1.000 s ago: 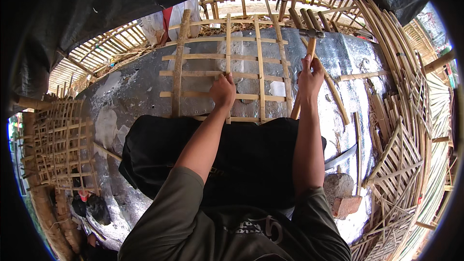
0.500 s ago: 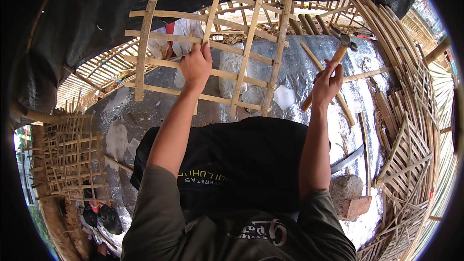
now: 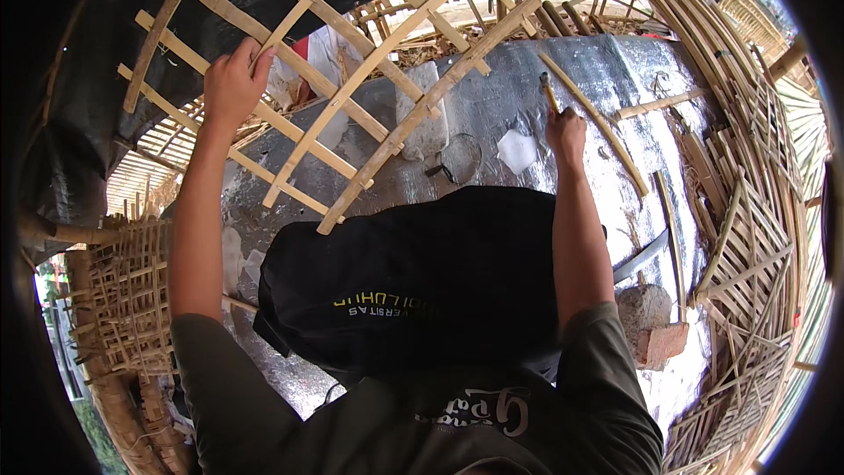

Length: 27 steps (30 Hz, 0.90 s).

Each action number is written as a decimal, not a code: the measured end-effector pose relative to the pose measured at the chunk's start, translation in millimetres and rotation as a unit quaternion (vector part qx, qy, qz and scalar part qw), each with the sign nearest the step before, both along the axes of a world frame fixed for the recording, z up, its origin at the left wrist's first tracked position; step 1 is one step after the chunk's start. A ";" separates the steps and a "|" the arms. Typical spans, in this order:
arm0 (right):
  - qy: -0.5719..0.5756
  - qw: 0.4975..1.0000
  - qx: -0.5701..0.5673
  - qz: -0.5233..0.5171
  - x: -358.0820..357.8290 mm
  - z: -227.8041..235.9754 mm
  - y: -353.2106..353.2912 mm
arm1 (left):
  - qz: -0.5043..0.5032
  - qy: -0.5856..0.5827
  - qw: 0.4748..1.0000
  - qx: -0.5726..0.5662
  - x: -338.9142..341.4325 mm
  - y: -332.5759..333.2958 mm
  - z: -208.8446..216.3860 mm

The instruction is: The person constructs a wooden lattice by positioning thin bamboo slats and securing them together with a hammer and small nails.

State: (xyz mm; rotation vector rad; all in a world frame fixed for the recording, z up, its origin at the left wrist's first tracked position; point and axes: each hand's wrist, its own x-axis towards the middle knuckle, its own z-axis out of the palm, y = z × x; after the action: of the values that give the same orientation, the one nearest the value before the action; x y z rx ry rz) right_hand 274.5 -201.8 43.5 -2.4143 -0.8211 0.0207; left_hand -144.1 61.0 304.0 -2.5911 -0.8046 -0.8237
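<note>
bamboo lattice, one, clamped in left hand, one hammer clamped in right hand, two hands apart

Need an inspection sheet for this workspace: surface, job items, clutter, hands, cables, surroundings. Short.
Surface: silvery sheet, wrinkled and shiny.
Job's things: bamboo lattice, held slanted; hammer.
Clutter: white piece, loose bamboo strip, curved blade, grey stone beside a reddish brick.
Hands: left hand, fingers gripping the lattice; right hand, closed around the hammer handle.
Cables: nothing seen for certain.
Surroundings: woven bamboo panel at left, stacked bamboo at right, black sheeting at upper left.
</note>
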 end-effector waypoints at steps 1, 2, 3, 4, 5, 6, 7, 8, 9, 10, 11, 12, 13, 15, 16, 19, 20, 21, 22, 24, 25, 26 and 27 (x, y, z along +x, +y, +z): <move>0.023 0.998 -0.042 -0.049 -6.9 -3.3 4.5 | -0.012 0.026 0.999 0.013 -6.1 0.5 3.3; 0.038 0.995 -0.078 -0.039 -8.6 -9.4 1.8 | -0.029 0.032 0.999 -0.005 -9.6 -5.3 1.9; 0.026 0.991 -0.126 -0.030 -8.4 -19.3 -0.5 | -0.043 0.031 0.998 -0.015 -10.3 -9.5 1.9; 0.012 0.985 -0.173 -0.020 -8.8 -28.7 -3.8 | -0.056 0.029 0.998 -0.025 -10.2 -10.8 2.1; 0.038 0.979 -0.200 -0.032 -11.1 -35.6 -4.8 | -0.046 0.056 0.997 -0.020 -13.1 -9.9 4.6; 0.062 0.971 -0.226 -0.044 -13.2 -43.1 -4.5 | -0.052 0.057 0.997 -0.010 -15.0 -11.4 5.8; 0.084 0.963 -0.251 -0.055 -14.4 -49.4 -2.9 | -0.059 0.058 0.997 0.000 -15.4 -13.0 7.4; 0.081 0.961 -0.260 -0.045 -12.2 -56.0 -2.5 | -0.067 0.059 0.996 0.011 -13.8 -13.9 12.4; 0.076 0.959 -0.270 -0.037 -8.2 -62.4 -5.1 | -0.073 0.066 0.995 0.024 -12.5 -12.9 18.0; 0.070 0.957 -0.280 -0.030 -1.9 -67.2 -8.3 | -0.082 0.067 0.994 0.039 -11.6 -13.7 23.7; 0.118 0.949 -0.290 -0.044 10.9 -68.2 -11.8 | -0.094 0.066 0.992 0.053 -6.8 -16.4 29.0; 0.119 0.948 -0.291 -0.044 -10.1 -56.6 -4.7 | -0.093 0.083 0.990 0.068 -17.1 -16.9 34.3; 0.120 0.948 -0.292 -0.045 -27.9 -43.1 -1.3 | -0.075 0.103 0.990 0.069 -28.2 -14.1 36.4; 0.099 0.957 -0.260 -0.077 -26.4 -22.9 -2.3 | -0.075 0.125 0.988 0.057 -33.4 -16.4 38.6; 0.054 0.974 -0.193 -0.103 -24.2 -16.8 -1.1 | -0.075 0.137 0.986 0.051 -36.0 -17.2 38.7; -0.029 0.994 0.104 -0.030 -0.2 9.6 1.9 | -0.103 0.147 0.981 0.077 -37.6 -16.2 36.3; -0.032 0.982 0.184 0.008 2.1 20.4 2.1 | -0.111 0.147 0.980 0.075 -37.9 -16.1 32.9; 0.021 0.960 0.273 0.059 -18.8 36.0 10.2 | -0.114 0.154 0.979 0.072 -43.5 -15.1 33.6; 0.050 0.947 0.295 0.114 -26.2 51.0 14.7 | -0.124 0.154 0.978 0.071 -43.9 -14.2 34.1; 0.097 0.929 0.297 0.198 -56.1 76.7 25.4 | -0.119 0.171 0.976 0.059 -50.9 -11.9 34.4; 0.125 0.918 0.304 0.222 -70.4 90.0 29.1 | -0.120 0.174 0.976 0.059 -53.8 -9.5 32.8; 0.151 0.906 0.310 0.245 -84.1 101.7 31.8 | -0.122 0.176 0.975 0.059 -55.9 -7.9 30.2; 0.175 0.894 0.316 0.267 -91.3 107.7 32.7 | -0.127 0.174 0.975 0.054 -53.4 -10.9 29.6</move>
State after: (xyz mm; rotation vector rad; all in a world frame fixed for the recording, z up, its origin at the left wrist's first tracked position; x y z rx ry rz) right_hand 183.2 -169.1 151.1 -1.4702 -1.0869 0.3393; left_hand -197.5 50.1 333.7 -2.6639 -0.3254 -0.4358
